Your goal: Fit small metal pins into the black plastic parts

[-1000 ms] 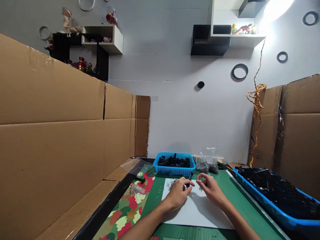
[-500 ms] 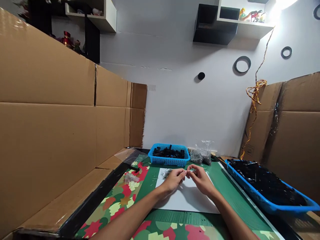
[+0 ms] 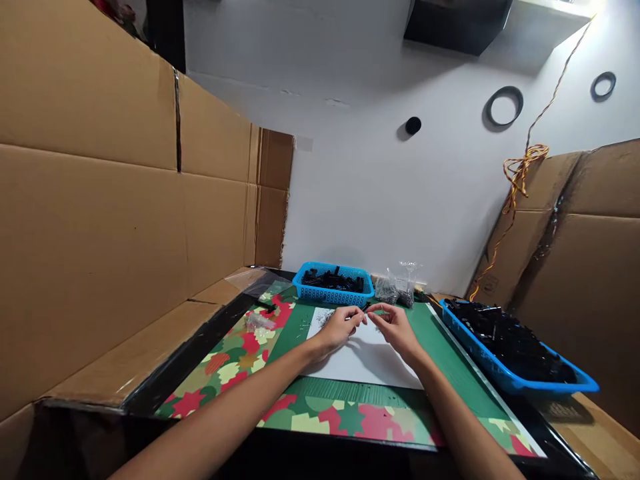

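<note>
Above a white sheet of paper [image 3: 357, 363], both hands are brought close together. My left hand [image 3: 340, 328] is closed, its thumb and fingers pinching a small black piece [image 3: 367, 308] whose tip shows between the hands. My right hand [image 3: 396, 328] is beside it, thumb and forefinger drawn together at that piece; anything tiny in this pinch is too small to make out. A scatter of tiny dark metallic bits [image 3: 324, 317] lies on the paper's far left corner, partly hidden behind my left hand.
A blue basket [image 3: 334, 295] of black parts stands at the back, beside clear bags [image 3: 395, 292] of small bits. To the right is a larger blue tray [image 3: 530, 383] heaped with black parts. A crumpled plastic bag [image 3: 260, 322] lies left. Cardboard walls [image 3: 100, 240] flank the table.
The view has tilted down, so the table's front edge shows. My hands remain together over the paper; my right fingers have shifted slightly, and a black tip now shows between the hands.
</note>
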The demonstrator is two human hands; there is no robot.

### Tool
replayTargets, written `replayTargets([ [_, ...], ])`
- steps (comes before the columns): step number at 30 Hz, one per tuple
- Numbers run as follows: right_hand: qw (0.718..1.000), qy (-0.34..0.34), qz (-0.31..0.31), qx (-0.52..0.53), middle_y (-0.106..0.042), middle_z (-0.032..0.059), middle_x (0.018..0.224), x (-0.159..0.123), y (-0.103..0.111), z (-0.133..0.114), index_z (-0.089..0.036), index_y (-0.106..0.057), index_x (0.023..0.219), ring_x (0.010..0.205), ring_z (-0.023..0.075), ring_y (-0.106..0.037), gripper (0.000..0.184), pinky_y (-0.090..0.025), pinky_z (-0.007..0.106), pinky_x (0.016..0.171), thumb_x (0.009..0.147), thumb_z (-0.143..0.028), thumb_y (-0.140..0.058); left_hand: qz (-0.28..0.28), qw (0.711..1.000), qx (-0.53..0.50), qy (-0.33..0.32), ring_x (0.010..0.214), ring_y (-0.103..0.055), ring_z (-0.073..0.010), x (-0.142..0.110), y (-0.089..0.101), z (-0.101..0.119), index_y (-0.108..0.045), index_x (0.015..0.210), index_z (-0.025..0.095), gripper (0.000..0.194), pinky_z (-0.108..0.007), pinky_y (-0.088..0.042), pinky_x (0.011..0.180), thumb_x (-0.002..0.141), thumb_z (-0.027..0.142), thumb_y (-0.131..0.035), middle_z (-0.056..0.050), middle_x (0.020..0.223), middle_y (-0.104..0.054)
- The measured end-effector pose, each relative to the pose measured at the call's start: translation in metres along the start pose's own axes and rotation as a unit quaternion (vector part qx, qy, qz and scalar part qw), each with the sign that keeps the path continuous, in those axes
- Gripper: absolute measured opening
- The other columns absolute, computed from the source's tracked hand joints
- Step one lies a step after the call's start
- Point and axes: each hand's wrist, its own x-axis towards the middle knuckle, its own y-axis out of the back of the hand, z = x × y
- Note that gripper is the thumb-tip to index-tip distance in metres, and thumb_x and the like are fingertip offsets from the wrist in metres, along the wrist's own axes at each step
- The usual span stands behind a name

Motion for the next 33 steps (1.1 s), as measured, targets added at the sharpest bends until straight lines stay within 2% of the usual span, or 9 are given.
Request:
replayTargets([
  [6, 0.999, -0.036, -0.007, -0.035, -0.040, -0.0061, 0.055, -0.010, 0.003, -0.008, -0.015, -0.072, 0.088, 0.051, 0.0088, -0.026, 0.058, -0.014, 0.025, 0.048, 0.077, -0.072, -0.075, 0.003, 0.999, 0.044, -0.027, 0.061, -0.041, -0.0122, 0.004, -0.001, 0.001, -0.063, 0.080, 0.017, 0.038, -0.027, -0.029, 0.059, 0.083, 0.055, -0.062, 0.003, 0.066, -0.048],
  [13, 0.997, -0.016, -0.013, -0.072, -0.040, -0.0046, 0.054, -0.015, 0.005, -0.017, -0.015, -0.071, 0.081, 0.054, 0.0096, -0.027, 0.058, -0.017, 0.026, 0.050, 0.078, -0.072, -0.073, -0.010, 0.983, 0.170, -0.063, 0.078, -0.055, -0.0175, -0.002, -0.002, 0.008, -0.065, 0.083, 0.017, 0.033, -0.029, -0.039, 0.073, 0.093, 0.045, -0.051, -0.002, 0.080, -0.065],
  [18, 0.995, -0.009, -0.007, -0.098, -0.042, -0.0035, 0.054, -0.016, 0.006, -0.016, -0.015, -0.072, 0.079, 0.055, 0.0105, -0.030, 0.054, -0.020, 0.026, 0.051, 0.080, -0.069, -0.071, -0.013, 0.973, 0.224, -0.061, 0.080, -0.057, -0.0188, -0.005, -0.003, 0.009, -0.064, 0.081, 0.018, 0.033, -0.031, -0.039, 0.075, 0.096, 0.044, -0.049, -0.003, 0.084, -0.067],
  [28, 0.995, -0.037, -0.006, -0.091, -0.041, -0.0052, 0.053, -0.018, 0.014, -0.011, -0.015, -0.074, 0.086, 0.052, 0.0095, -0.030, 0.046, -0.022, 0.026, 0.049, 0.080, -0.061, -0.073, -0.044, 0.966, 0.249, -0.047, 0.082, -0.058, -0.0189, -0.008, -0.006, 0.016, -0.066, 0.087, 0.016, 0.033, -0.030, -0.039, 0.075, 0.100, 0.039, -0.047, -0.004, 0.088, -0.068],
  [31, 0.996, -0.048, 0.017, -0.074, -0.044, -0.0047, 0.053, -0.016, 0.017, -0.010, -0.014, -0.074, 0.084, 0.051, 0.0097, -0.033, 0.047, -0.025, 0.026, 0.049, 0.077, -0.061, -0.076, -0.054, 0.966, 0.248, -0.056, 0.089, -0.060, -0.0200, -0.009, -0.006, 0.014, -0.069, 0.101, 0.015, 0.032, -0.030, -0.042, 0.079, 0.102, 0.038, -0.046, -0.006, 0.097, -0.070],
  [33, 0.995, -0.055, 0.052, -0.069, -0.047, -0.0037, 0.054, -0.014, 0.019, -0.008, -0.014, -0.073, 0.082, 0.051, 0.0100, -0.036, 0.047, -0.026, 0.026, 0.049, 0.073, -0.060, -0.078, -0.057, 0.967, 0.243, -0.054, 0.093, -0.062, -0.0211, -0.010, -0.006, 0.012, -0.065, 0.127, 0.016, 0.036, -0.031, -0.044, 0.083, 0.101, 0.037, -0.050, -0.009, 0.111, -0.072],
])
